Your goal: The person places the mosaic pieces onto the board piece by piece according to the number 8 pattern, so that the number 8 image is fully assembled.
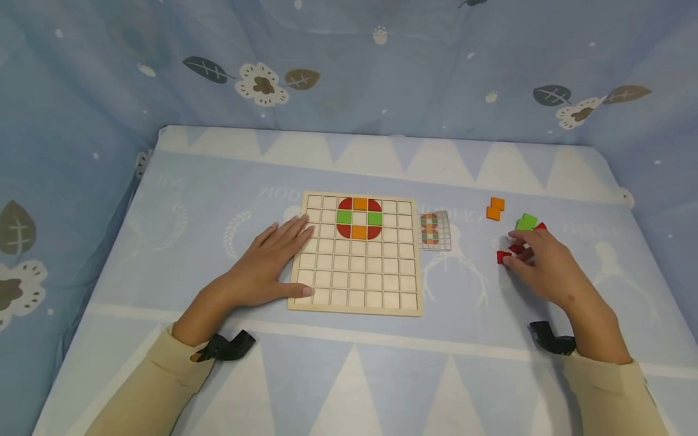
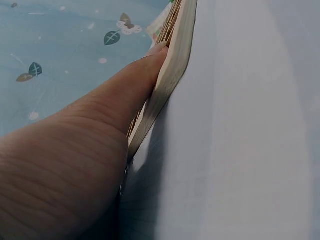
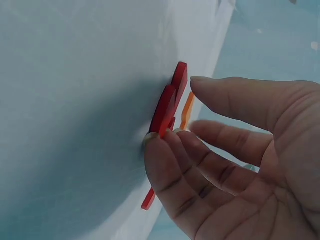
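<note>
My left hand lies spread along the left side of a wooden grid board. Its thumb rests on the board's near left edge, seen close up in the left wrist view. Red, orange and green tiles form a rounded ring of pattern in the board's upper part, with a green tile at its left. My right hand reaches over loose red tiles on the table. In the right wrist view a fingertip touches one red tile, while the thumb stays apart from that tile.
A clear pattern card lies against the board's right edge. Beyond it are orange tiles and overlapping green tiles, close to the right hand. A patterned cloth covers the table; a blue curtain rises behind.
</note>
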`<action>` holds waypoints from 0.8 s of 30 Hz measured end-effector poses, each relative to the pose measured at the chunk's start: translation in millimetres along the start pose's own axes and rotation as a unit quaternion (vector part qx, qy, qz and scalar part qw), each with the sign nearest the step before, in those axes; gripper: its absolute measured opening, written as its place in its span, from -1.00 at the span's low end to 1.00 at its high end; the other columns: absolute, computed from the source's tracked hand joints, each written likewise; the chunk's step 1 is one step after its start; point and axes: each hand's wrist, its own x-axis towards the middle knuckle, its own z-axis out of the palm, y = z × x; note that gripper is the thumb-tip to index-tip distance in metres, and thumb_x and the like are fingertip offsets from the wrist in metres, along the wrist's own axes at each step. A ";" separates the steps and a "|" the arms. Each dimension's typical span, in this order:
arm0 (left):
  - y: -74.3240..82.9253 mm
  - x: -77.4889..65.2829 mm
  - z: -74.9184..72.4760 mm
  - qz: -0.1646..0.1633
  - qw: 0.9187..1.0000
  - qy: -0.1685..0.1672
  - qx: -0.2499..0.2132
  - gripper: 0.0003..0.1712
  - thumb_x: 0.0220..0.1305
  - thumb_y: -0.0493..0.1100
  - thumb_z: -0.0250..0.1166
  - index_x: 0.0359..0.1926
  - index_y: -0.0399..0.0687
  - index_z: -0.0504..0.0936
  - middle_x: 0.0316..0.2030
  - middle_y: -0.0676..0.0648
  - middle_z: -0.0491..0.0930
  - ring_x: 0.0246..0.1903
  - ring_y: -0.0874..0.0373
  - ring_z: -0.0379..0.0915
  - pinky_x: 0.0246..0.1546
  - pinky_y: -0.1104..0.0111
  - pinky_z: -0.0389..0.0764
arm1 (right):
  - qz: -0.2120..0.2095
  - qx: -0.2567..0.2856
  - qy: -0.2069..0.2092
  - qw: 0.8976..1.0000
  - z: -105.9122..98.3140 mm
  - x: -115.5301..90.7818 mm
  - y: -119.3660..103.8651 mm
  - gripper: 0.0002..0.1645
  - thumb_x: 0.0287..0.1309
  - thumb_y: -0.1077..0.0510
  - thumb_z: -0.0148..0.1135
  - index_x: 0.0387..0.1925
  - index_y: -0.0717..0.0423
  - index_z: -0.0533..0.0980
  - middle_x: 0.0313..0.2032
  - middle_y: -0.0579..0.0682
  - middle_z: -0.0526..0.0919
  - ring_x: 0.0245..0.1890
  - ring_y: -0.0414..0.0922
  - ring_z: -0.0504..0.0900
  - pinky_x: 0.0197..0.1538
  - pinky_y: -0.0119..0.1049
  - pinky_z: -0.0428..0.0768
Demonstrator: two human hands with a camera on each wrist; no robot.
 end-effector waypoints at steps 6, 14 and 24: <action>-0.8 -0.7 0.3 0.002 1.000 0.005 -0.001 0.32 0.22 0.44 0.39 0.70 -0.06 -0.08 0.68 -0.07 -0.26 0.65 0.00 -0.43 0.57 -0.02 -0.34 | 0.049 0.004 -0.004 0.999 -2.4 11.3 4.6 -0.28 0.36 0.23 0.34 0.36 0.58 0.29 -0.10 0.34 0.58 -0.16 0.22 0.59 -0.12 0.16 0.62; -1.3 -1.2 0.6 0.001 1.000 0.003 -0.003 0.33 0.22 0.45 0.39 0.70 -0.05 -0.09 0.68 -0.06 -0.28 0.65 0.02 -0.45 0.57 0.00 -0.36 | 0.157 -0.002 -0.016 0.987 -6.1 24.7 9.2 -0.12 0.49 0.08 0.15 0.50 0.58 0.01 -0.24 0.28 0.50 -0.29 0.15 0.48 -0.34 -0.10 0.49; -1.9 -1.1 0.8 0.007 1.000 0.009 -0.002 0.33 0.22 0.45 0.38 0.70 -0.05 -0.09 0.69 -0.07 -0.26 0.65 0.01 -0.42 0.57 -0.01 -0.33 | 0.161 0.003 -0.008 0.987 -8.6 29.3 13.5 -0.28 0.50 0.12 0.17 0.41 0.54 0.18 -0.15 0.40 0.56 -0.28 0.18 0.55 -0.30 -0.07 0.58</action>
